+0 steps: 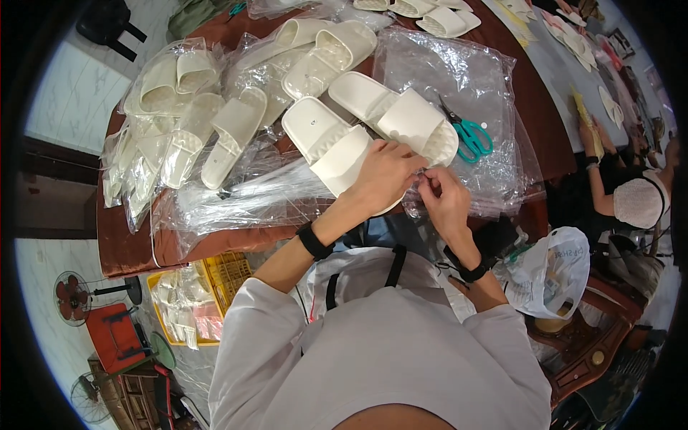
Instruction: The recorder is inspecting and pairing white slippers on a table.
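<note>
Head view: left hand laid over the strap of the nearer cream slipper, toward its toe end, with fingers bent to the right. Right hand just beside, past the slipper's toe, with thumb and fingers curled in to meet the left fingertips. Too small and covered there to make out anything pinched; cannot tell whether either hand is clamped on something.

Nearer slipper under and beyond the left hand, heel end away to the upper left, toe end partly hidden by hand and wrist. Farther cream slipper alongside, to the right, with its open toe just beyond the joined fingertips; touching or only near, cannot tell.

To the right of this pair, teal-handled scissors on a spread of clear plastic bags. Left of the pair, many bagged slippers in an overlapping heap, and, nearer the body, crumpled clear film, all on a brown-covered table.

Below the table's left edge, yellow crate with packed goods inside. At lower right, white carrier bag. At far right, co-worker's hand on something yellow.
</note>
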{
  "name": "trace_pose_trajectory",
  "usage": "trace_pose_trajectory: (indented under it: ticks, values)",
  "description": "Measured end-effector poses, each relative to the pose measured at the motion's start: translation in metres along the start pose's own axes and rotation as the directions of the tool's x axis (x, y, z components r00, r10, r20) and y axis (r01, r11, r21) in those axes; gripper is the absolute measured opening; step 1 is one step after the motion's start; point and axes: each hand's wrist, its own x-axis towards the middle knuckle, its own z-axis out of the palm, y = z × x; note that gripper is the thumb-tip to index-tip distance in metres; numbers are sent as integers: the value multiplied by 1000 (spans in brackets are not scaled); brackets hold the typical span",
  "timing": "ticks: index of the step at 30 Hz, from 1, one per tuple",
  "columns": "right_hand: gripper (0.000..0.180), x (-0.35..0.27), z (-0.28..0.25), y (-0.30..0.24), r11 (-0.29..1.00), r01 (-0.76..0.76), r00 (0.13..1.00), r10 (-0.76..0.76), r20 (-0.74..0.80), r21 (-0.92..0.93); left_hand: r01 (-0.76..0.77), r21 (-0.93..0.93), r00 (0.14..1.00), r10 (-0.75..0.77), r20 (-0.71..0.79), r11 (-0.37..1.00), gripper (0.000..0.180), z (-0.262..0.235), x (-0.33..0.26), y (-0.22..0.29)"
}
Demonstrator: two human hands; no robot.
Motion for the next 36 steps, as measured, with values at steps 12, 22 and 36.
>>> trace_pose_trajectory:
  ticks: [12, 22, 36]
  values:
    - [16, 3, -23, -1, 993, 116, 978, -111, 178, -20, -88, 127, 986, 69, 150, 988, 14, 1, 3, 9]
    - [44, 37, -6, 2, 991, 27, 998, -33, 46, 127, 440, 144, 830, -341, -442, 886, 28, -60, -25, -13]
    - [43, 33, 21, -39, 986, 74, 997, -77, 15, 146, 496, -317, 830, -549, -102, 808, 24, -58, -10, -35]
